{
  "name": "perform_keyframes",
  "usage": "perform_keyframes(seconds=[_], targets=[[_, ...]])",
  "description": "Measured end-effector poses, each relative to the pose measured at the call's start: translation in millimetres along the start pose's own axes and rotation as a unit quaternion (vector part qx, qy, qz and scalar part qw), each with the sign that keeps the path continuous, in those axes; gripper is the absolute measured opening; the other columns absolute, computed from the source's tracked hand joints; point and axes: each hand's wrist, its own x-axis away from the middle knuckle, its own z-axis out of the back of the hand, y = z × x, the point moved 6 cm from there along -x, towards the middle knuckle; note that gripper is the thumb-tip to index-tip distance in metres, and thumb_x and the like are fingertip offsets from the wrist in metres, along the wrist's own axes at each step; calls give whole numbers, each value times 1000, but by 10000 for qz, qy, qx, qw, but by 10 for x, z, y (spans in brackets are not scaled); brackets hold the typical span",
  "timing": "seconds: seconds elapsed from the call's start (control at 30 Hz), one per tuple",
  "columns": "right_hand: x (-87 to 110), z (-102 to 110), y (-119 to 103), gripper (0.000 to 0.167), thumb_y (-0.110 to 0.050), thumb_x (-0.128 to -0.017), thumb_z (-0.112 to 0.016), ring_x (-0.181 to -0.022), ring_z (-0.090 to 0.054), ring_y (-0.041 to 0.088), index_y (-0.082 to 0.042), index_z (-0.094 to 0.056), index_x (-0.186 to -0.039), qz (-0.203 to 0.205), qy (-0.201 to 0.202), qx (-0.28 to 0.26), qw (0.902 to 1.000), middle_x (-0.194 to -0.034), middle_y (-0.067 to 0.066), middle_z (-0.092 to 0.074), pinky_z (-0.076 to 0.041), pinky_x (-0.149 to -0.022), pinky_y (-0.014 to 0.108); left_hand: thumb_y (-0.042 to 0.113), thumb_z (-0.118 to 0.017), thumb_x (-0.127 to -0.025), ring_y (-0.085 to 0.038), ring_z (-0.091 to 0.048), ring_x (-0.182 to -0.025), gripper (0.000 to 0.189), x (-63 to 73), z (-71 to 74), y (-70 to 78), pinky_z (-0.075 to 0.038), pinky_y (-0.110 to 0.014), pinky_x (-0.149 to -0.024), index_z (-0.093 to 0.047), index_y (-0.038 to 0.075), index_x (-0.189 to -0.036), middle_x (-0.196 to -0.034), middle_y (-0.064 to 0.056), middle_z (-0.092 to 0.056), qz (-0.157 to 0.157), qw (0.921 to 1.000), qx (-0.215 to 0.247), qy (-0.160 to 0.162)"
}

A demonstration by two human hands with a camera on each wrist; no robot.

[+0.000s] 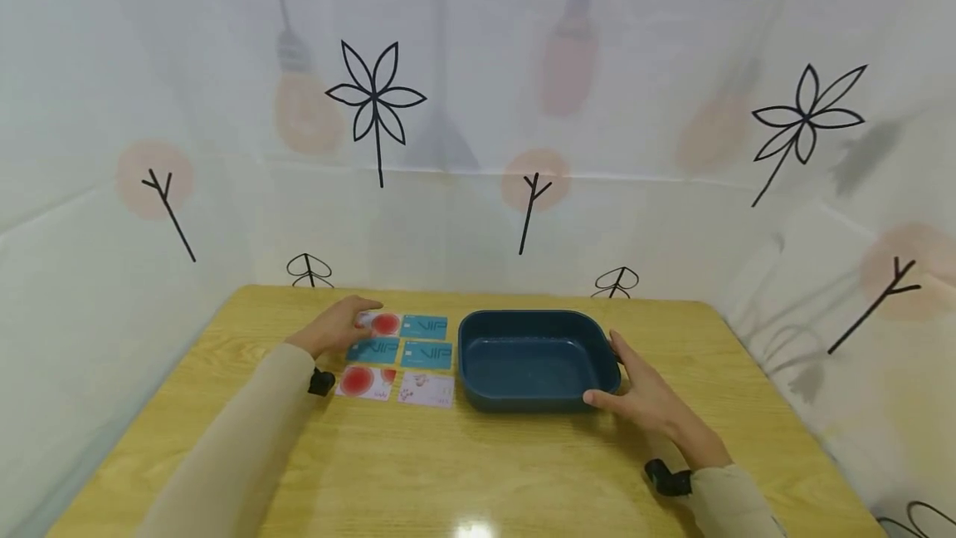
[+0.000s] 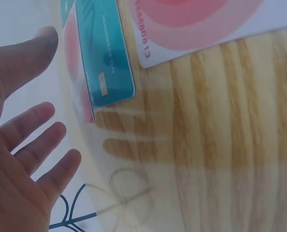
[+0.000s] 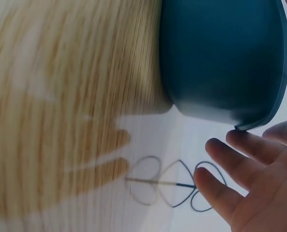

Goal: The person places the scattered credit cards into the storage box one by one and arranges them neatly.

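Several cards lie flat in two columns. At the far left is a white card with a red circle [image 1: 385, 324], partly covered by my left hand [image 1: 336, 329]. In the left wrist view that hand's fingers [image 2: 61, 179] are spread, with nothing between them and the thumb. Teal VIP cards [image 1: 426, 354] fill the middle row, and another teal card [image 1: 424, 327] lies at the far right. Nearest me are a red-circle card [image 1: 366, 383] and a pale flowered card [image 1: 426, 389]. My right hand [image 1: 648, 395] spans the right end of a dark blue rectangular bin [image 1: 523, 403], thumb at its near corner, fingers loosely extended.
The bin stands right beside the cards on a wood-grain table [image 1: 418, 471]. A white cloth backdrop [image 1: 463, 231] with drawn flowers and twigs encloses the table's back and sides. Dark straps [image 1: 668, 478] sit on both wrists.
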Motion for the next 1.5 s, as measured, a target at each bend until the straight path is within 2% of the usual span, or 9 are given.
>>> perform_keyframes(seconds=[0.17, 0.3, 0.47, 0.53, 0.7, 0.77, 0.97, 1.2, 1.5], targets=[[5, 4, 7, 109, -50, -81, -71, -136, -27, 45, -8, -3, -154, -83, -62, 100, 9999, -154, 23, -18, -27, -99, 66, 11, -63, -91, -39, -44, -125, 48, -52, 10, 6, -36, -54, -101, -50, 0, -136, -137, -21, -48, -124, 9998, -144, -105], [25, 29, 32, 107, -51, -81, -70, -136, -23, 48, -4, -6, -153, -156, -84, 275, 9995, -154, 26, -16, -26, -99, 67, 8, -62, -92, -39, -42, -127, 48, -121, 3, 31, -34, -54, -102, -49, 1, -137, -139, -21, -46, -81, 9997, -30, -242], [22, 45, 38, 106, -54, -81, -69, -136, -21, 49, -1, -10, -152, -198, -72, 338, 9992, -153, 27, -18, -25, -99, 68, 8, -59, -93, -39, -40, -128, 47, -165, 6, 38, -33, -55, -103, -48, 1, -138, -140, -20, -45, 40, 9995, 148, -285], [14, 36, 28, 106, -55, -81, -69, -136, -21, 49, -1, -12, -152, -160, -76, 340, 9993, -153, 27, -18, -25, -99, 67, 9, -59, -93, -38, -40, -129, 47, -157, -3, 19, -33, -54, -103, -48, 2, -139, -141, -19, -44, 182, 9990, 235, -337], [2, 9, 4, 106, -55, -80, -70, -136, -22, 49, 1, -14, -151, -80, -78, 319, 9994, -153, 27, -19, -25, -99, 67, 8, -60, -93, -38, -41, -127, 47, -133, -21, 0, -33, -54, -103, -48, 2, -138, -140, -20, -44, 298, 9985, 175, -415], [1, -1, 8, 106, -55, -80, -70, -136, -22, 49, 1, -14, -151, -93, -89, 316, 9994, -153, 27, -19, -25, -100, 67, 7, -61, -92, -38, -42, -125, 47, -133, -14, 14, -34, -54, -103, -50, 2, -137, -138, -21, -46, 271, 9988, 34, -414], [-5, -15, 10, 106, -55, -80, -69, -136, -22, 49, -1, -13, -152, -129, -121, 287, 9994, -153, 26, -19, -25, -100, 67, 9, -67, -88, -33, -44, -112, 46, -141, 16, 18, -39, -51, -98, -57, 8, -133, -126, -18, -47, 523, 9968, -336, -503], [-16, -6, 12, 105, -53, -81, -70, -136, -22, 49, -2, -13, -152, -143, -130, 312, 9993, -153, 26, -18, -25, -100, 67, 14, -75, -83, -31, -46, -104, 45, -157, 9, -20, -42, -48, -94, -62, 8, -125, -118, -16, -50, 898, 9943, -98, -573], [-16, -25, 7, 104, -53, -81, -70, -137, -21, 48, -2, -14, -152, -191, -190, 238, 9994, -154, 25, -18, -25, -100, 67, 10, -73, -83, -28, -50, -95, 39, -154, -20, -74, -47, -41, -84, -63, 4, -120, -109, -15, -55, 904, 9938, 196, -617]])
